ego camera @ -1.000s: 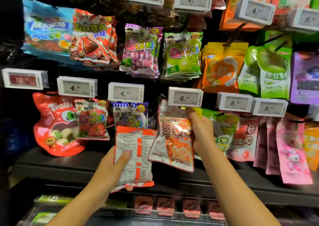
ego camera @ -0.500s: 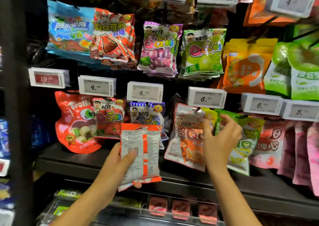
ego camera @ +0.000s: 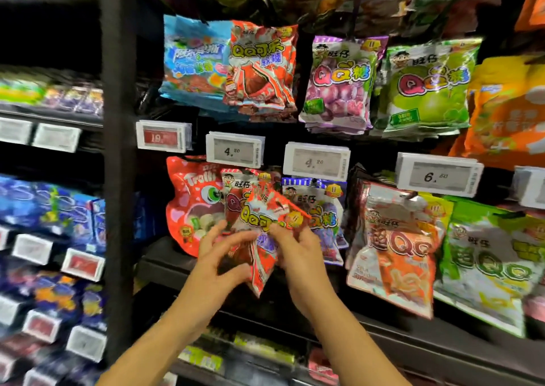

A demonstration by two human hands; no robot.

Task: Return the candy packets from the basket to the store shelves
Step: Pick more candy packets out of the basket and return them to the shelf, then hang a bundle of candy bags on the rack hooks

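Between both hands, tilted red-orange packet (ego camera: pixel 267 226)

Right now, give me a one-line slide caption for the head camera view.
Both hands, left hand and right hand, hold a red cola-gummy packet before hanging candy bags.

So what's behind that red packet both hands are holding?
Behind the red packet hang a strawberry packet and a purple packet, both partly covered. Their lower parts and the hooks are hidden.
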